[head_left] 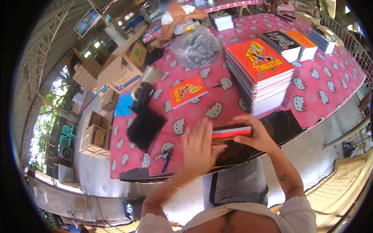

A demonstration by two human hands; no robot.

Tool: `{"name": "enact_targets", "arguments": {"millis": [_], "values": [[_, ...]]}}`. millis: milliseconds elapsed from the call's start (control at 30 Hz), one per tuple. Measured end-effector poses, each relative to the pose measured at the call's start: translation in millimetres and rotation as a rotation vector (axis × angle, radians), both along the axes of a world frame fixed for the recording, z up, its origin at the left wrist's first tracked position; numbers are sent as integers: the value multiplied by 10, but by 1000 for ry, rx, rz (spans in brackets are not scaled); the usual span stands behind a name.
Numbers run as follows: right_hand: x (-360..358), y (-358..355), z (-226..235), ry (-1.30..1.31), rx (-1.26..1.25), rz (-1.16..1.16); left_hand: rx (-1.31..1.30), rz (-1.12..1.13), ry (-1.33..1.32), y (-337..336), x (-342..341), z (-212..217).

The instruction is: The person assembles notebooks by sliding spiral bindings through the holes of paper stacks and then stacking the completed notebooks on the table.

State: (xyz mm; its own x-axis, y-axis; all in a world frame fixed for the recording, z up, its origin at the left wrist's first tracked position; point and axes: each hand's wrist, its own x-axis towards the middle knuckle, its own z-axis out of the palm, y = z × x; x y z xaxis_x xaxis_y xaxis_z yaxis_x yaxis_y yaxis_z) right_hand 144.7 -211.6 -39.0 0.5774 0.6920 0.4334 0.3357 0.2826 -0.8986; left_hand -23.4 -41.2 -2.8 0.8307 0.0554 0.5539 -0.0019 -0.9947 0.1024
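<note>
A red-edged notebook [232, 132] stands roughly on edge at the table's near side, its white page edges and binding facing up. My right hand [259, 133] is closed around its right end, thumb on the near side and fingers over the far side. At the left end is my left hand [199, 147], fingers stretched out flat and slightly blurred, thumb pointing right along the notebook. Its palm hides that end. Beyond my hands lies a single orange-red notebook [188, 91]. To the right rises a tall stack of spiral notebooks [259, 66] with the same kind of cover.
Black binding wires [146, 130] and a tape dispenser [143, 94] lie left, with pens [166, 160] nearer. A clear plastic bag [197, 46] sits farther back. More notebook stacks [281, 40] stand far right. Across the table is another person [180, 19]. Cardboard boxes [123, 70] stand left.
</note>
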Motion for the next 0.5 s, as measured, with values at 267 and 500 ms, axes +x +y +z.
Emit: {"name": "enact_targets", "arguments": {"millis": [267,500], "values": [[-195,257,-139,-6,81,-65,151,-36,171,94,78,-140],[-267,289,-72,-33,-19,-91,247,201,-78,181,261,-16]]}}
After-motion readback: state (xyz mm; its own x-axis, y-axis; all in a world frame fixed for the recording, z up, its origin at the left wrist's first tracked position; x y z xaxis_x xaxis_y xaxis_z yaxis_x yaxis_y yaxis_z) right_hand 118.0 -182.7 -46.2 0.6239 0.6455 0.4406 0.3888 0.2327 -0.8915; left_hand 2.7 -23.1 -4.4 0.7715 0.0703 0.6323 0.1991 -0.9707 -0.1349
